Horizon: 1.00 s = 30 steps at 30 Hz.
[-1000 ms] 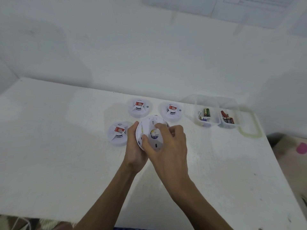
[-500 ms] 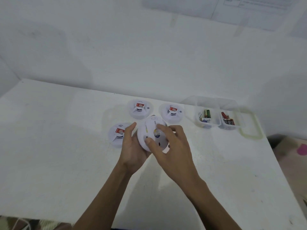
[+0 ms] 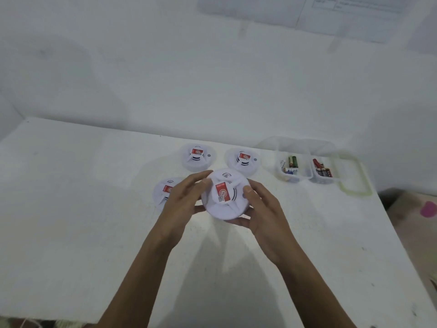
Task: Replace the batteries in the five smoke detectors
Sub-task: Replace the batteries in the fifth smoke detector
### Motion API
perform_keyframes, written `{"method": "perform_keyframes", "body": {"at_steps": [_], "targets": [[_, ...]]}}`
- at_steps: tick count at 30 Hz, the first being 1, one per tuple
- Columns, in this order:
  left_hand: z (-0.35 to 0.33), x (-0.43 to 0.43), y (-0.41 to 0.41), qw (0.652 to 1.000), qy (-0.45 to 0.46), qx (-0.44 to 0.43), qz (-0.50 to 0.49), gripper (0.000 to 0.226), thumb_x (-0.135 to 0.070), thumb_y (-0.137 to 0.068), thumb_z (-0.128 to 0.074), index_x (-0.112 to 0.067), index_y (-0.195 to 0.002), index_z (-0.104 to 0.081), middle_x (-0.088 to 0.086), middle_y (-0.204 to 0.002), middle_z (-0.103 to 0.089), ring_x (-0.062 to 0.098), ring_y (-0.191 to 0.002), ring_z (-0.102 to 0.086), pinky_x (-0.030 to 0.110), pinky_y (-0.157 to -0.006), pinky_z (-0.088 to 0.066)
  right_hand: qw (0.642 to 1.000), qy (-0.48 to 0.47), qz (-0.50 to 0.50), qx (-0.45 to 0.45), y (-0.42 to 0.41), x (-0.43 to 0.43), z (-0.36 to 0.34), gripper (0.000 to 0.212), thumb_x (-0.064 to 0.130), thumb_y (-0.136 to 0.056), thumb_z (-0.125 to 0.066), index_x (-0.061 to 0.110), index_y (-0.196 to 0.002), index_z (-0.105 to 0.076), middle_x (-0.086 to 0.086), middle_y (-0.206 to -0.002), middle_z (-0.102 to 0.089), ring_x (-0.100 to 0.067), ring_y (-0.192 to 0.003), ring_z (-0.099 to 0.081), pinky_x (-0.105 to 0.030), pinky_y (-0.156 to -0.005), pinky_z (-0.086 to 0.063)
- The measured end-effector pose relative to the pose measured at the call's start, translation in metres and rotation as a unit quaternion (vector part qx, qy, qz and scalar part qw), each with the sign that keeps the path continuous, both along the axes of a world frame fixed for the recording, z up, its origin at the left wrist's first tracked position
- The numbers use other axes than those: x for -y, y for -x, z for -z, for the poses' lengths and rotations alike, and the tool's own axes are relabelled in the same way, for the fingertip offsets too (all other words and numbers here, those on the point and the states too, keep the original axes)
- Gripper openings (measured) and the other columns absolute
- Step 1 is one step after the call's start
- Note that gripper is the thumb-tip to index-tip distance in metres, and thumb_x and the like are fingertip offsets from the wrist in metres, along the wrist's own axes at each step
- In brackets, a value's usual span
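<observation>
A round white smoke detector (image 3: 225, 197) with a red label faces up above the table, held between both hands. My left hand (image 3: 182, 204) grips its left rim, thumb on top. My right hand (image 3: 262, 209) grips its right rim and cups it from below. Three more white detectors lie face up on the table: one at back left (image 3: 198, 157), one at back right (image 3: 243, 160), and one (image 3: 163, 191) partly hidden behind my left hand. Two clear tubs hold batteries, green and blue ones (image 3: 290, 165) on the left and red and black ones (image 3: 322, 170) on the right.
The white table (image 3: 71, 209) meets a white wall at the back and ends in an edge on the right. A clear lid with a green rim (image 3: 353, 183) lies beside the right tub. A pink object (image 3: 429, 208) lies on the floor at right.
The held detector has been flipped from back side up to label side up. My right hand shifted from its back to its right rim, and both hands moved slightly toward me.
</observation>
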<state>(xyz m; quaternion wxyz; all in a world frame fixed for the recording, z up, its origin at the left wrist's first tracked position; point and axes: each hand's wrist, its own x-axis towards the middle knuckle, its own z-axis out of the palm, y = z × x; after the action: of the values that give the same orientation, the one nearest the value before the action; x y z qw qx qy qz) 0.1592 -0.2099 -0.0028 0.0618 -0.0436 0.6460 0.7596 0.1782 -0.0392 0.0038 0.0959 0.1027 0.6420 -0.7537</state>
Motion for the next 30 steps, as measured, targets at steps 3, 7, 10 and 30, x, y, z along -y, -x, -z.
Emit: {"method": "perform_keyframes", "body": {"at_steps": [3, 7, 10, 30], "targets": [[-0.005, 0.006, 0.0, 0.999, 0.029, -0.01, 0.024, 0.028, -0.021, -0.094, -0.055, -0.021, -0.122, -0.063, -0.005, -0.109, -0.071, 0.012, -0.1, -0.067, 0.03, -0.076, -0.058, 0.997, 0.071, -0.015, 0.016, 0.002, -0.004, 0.001, 0.038, 0.036, -0.081, -0.055, 0.022, -0.116, -0.062, -0.004, -0.114, -0.069, -0.026, -0.102, -0.068, -0.039, -0.072, -0.058], [-0.006, 0.008, 0.0, 0.999, 0.044, -0.011, 0.017, 0.029, -0.021, -0.094, -0.056, -0.022, -0.122, -0.063, -0.005, -0.11, -0.071, 0.014, -0.101, -0.066, 0.035, -0.08, -0.058, 0.993, 0.11, -0.029, 0.035, 0.003, -0.009, -0.001, 0.036, 0.024, -0.096, -0.044, 0.014, -0.129, -0.054, -0.012, -0.126, -0.062, -0.033, -0.106, -0.065, -0.049, -0.078, -0.058], [-0.006, 0.008, -0.001, 0.999, 0.049, -0.01, 0.008, 0.029, -0.022, -0.093, -0.057, -0.021, -0.121, -0.064, -0.005, -0.11, -0.071, 0.014, -0.1, -0.067, 0.031, -0.078, -0.058, 0.991, 0.125, -0.042, 0.033, 0.003, -0.012, -0.005, 0.037, 0.018, -0.102, -0.037, 0.013, -0.138, -0.046, -0.015, -0.131, -0.058, -0.036, -0.109, -0.063, -0.054, -0.082, -0.055], [-0.009, 0.013, -0.004, 0.999, 0.037, -0.005, 0.027, 0.046, -0.035, -0.076, -0.063, -0.022, -0.12, -0.064, 0.001, -0.101, -0.073, 0.018, -0.097, -0.069, 0.036, -0.076, -0.059, 0.997, -0.008, -0.054, -0.047, 0.002, -0.013, -0.006, 0.04, 0.015, -0.096, -0.052, 0.023, -0.135, -0.049, -0.008, -0.123, -0.064, -0.03, -0.107, -0.065, -0.057, -0.08, -0.055]]}}
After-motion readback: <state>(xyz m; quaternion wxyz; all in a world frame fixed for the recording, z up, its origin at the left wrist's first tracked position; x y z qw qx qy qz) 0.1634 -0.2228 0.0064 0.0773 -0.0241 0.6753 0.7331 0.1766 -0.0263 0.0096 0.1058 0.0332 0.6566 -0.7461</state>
